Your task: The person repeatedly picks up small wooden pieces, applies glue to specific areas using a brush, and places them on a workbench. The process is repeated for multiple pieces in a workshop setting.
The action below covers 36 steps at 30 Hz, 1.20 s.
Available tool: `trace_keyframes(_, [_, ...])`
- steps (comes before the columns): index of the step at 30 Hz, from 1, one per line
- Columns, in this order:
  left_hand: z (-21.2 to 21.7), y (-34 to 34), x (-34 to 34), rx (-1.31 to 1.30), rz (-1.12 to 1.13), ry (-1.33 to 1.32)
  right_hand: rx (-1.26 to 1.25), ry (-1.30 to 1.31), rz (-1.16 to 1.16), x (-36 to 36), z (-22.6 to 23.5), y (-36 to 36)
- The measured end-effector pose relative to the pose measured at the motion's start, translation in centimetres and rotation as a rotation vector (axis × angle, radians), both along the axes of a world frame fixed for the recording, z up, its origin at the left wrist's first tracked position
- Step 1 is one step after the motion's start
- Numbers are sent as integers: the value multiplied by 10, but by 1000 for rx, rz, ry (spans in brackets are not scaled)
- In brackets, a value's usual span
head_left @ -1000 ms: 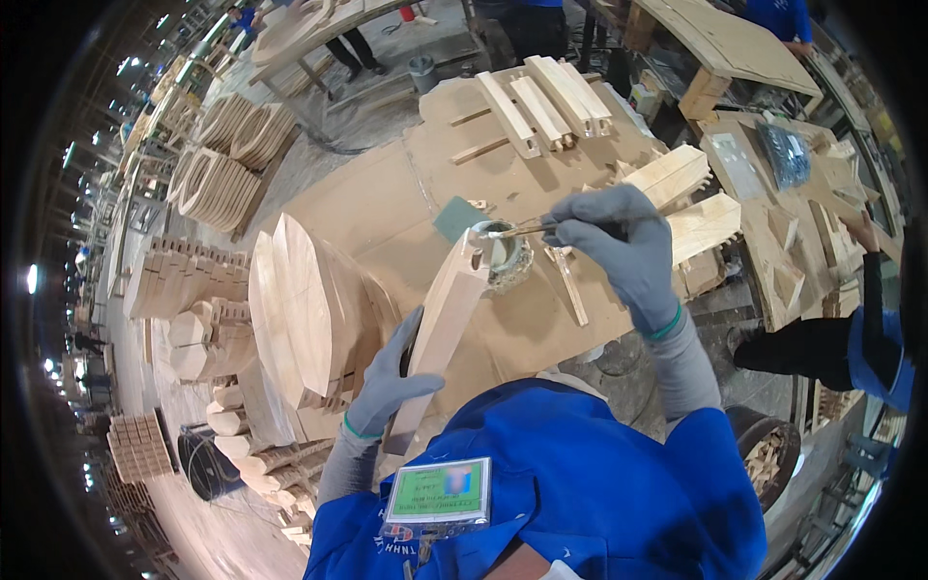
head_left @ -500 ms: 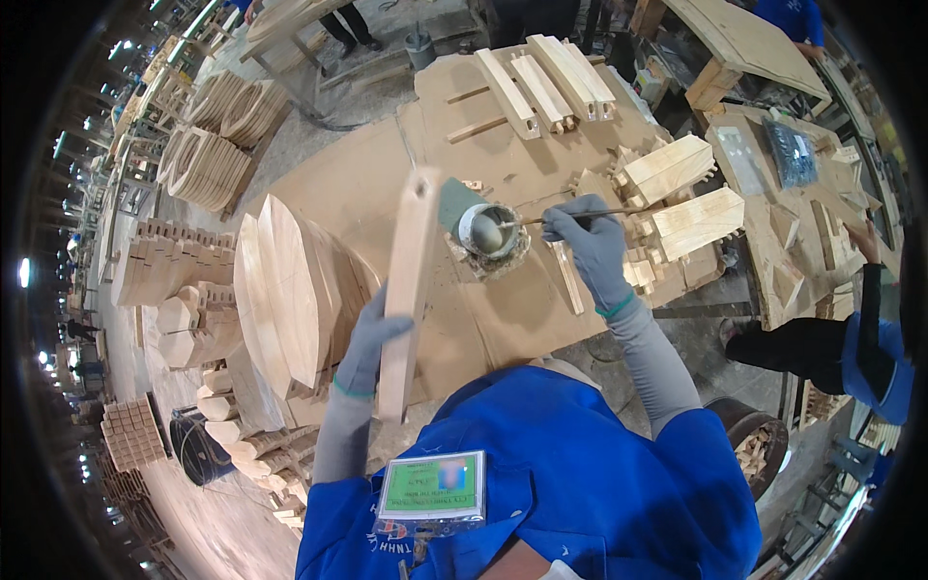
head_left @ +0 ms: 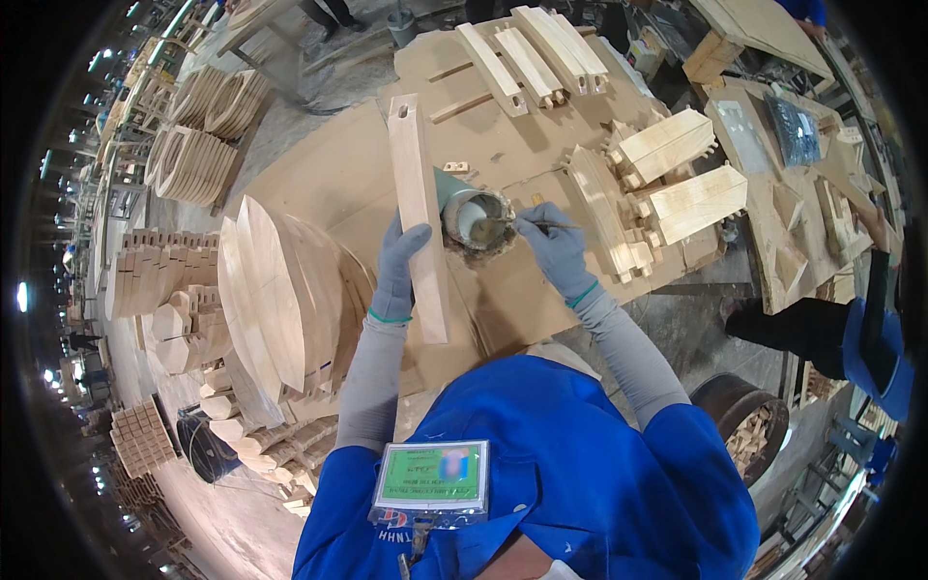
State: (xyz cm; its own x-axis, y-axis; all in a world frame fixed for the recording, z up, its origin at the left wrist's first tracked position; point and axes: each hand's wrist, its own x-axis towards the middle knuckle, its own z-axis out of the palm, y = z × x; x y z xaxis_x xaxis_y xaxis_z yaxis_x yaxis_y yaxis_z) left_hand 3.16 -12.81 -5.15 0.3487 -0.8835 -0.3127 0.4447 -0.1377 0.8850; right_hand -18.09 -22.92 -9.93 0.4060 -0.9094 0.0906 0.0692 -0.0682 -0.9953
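Observation:
My gloved left hand (head_left: 394, 269) grips a long, square wooden bar (head_left: 418, 208) that stands up and away from me, with a slot near its far end. In my gloved right hand (head_left: 554, 253) is a thin brush (head_left: 564, 226), pinched between the fingers. Its tip reaches into a small round pot (head_left: 454, 220) of pale, wet stuff, crusted round the outside. The pot stands on the cardboard-covered table (head_left: 329, 166), just right of the bar. Beyond it lies a small wooden block (head_left: 455, 168) with holes.
Several long wooden bars (head_left: 493, 70) lie at the table's far side. Jointed wooden pieces (head_left: 667, 145) are stacked at the right. Curved boards (head_left: 266, 290) stand at the left. A bin (head_left: 742, 425) of offcuts is low at the right, near another person (head_left: 860, 338).
My left hand and the bar have moved away from me and slightly right, and the bar has turned. My right hand has come left and nearer, bringing the brush lower over the pot.

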Motion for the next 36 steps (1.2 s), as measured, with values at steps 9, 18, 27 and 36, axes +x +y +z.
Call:
trace_keyframes(9, [19, -4, -23, -68, 47, -93, -358, 62, 77, -23, 11, 61])
trace_keyframes(18, [28, -7, -24, -27, 30, -118, 282, -303, 6, -11, -10, 31])
trace_keyframes(27, [28, -5, -22, -29, 16, -119, 333, -269, 6, -11, -13, 32])
trace_keyframes(36, [43, 7, -3, 80, 141, 12, 681, -600, -97, -23, 21, 41])
